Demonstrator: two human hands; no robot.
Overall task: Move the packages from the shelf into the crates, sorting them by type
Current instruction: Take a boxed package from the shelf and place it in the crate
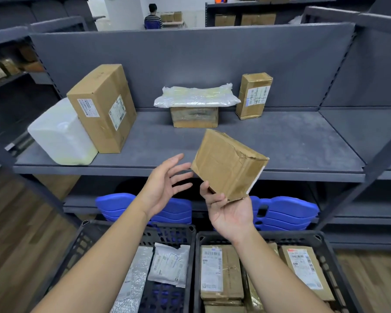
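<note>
Seemingly light and stiff, the taped box (228, 161) tilts, its near corner gripped by the right hand (230, 213). Left hand (165, 184) hovers slack alongside.

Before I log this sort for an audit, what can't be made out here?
All head view.
Taped brown cardboard box held by right hand: underside turned away.
Low brown box's top: under the clear plastic bag.
Right black crate's label print: too small.
Its near end: cut by bottom edge.
</note>
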